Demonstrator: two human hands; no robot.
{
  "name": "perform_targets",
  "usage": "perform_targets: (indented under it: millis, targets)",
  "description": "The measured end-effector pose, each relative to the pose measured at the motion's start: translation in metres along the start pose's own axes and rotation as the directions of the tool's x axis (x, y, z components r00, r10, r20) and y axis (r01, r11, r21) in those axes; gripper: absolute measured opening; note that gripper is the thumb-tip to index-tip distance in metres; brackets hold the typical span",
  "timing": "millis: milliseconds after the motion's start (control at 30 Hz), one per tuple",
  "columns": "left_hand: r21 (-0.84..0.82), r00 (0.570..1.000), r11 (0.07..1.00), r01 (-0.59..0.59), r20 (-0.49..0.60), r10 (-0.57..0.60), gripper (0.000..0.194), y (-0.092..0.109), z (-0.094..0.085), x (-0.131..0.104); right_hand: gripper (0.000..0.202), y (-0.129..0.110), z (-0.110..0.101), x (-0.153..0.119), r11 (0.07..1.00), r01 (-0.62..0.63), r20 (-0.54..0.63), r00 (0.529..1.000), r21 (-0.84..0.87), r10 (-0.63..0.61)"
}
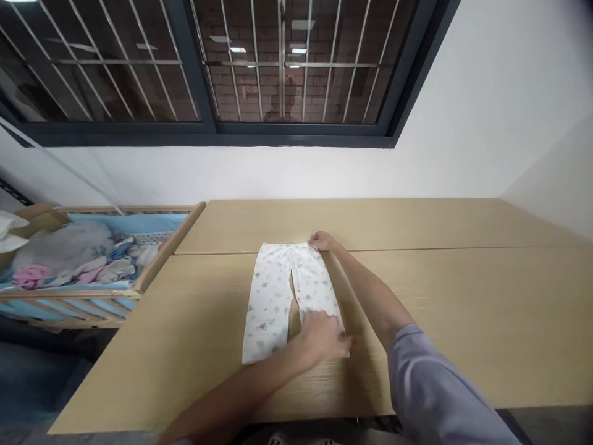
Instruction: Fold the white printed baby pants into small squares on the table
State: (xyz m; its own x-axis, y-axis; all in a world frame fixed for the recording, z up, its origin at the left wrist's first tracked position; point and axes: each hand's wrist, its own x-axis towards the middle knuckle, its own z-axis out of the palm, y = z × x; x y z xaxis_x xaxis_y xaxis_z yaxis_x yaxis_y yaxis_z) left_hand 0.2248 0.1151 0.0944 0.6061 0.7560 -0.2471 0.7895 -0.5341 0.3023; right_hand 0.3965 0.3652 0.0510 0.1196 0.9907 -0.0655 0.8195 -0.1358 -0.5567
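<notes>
A small pair of white pants (270,303) with a sparse green and pink print lies flat on the wooden table, waistband towards the wall and legs towards me. At the waistband's right corner, my right hand (323,241) is closed, the fabric edge between its fingers. My left hand (322,335) reaches across to the lower part of the right-hand leg and covers some of it. Motion blurs the left fingers, so their grip on the cloth does not show clearly. A narrow gap between the two legs shows the tabletop.
The pale wooden table (463,309) has a seam running across it and meets the white wall. On the left stands a wooden crib (173,244) with blue lining, holding a heap of clothes (88,259). A barred window (296,128) is above the table.
</notes>
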Motion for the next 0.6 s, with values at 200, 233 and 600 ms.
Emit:
perform_targets:
  millis: [200,233,600]
  targets:
    - [-0.063,0.998,0.998,-0.022,0.051,0.026,0.038,0.016,0.016,-0.011,0.019,-0.015,-0.01,-0.003,1.0,-0.01,0.051,0.999,-0.016,0.011]
    - [-0.084,0.999,0.996,-0.018,0.041,0.022,0.034,0.013,0.013,-0.012,0.021,-0.02,-0.012,-0.003,1.0,-0.011,0.046,0.999,-0.017,0.012]
    - [-0.6,0.976,0.796,0.082,-0.113,-0.186,0.04,-0.066,-0.023,-0.086,0.044,-0.115,-0.001,-0.014,0.999,0.028,-0.045,0.999,-0.04,-0.03]
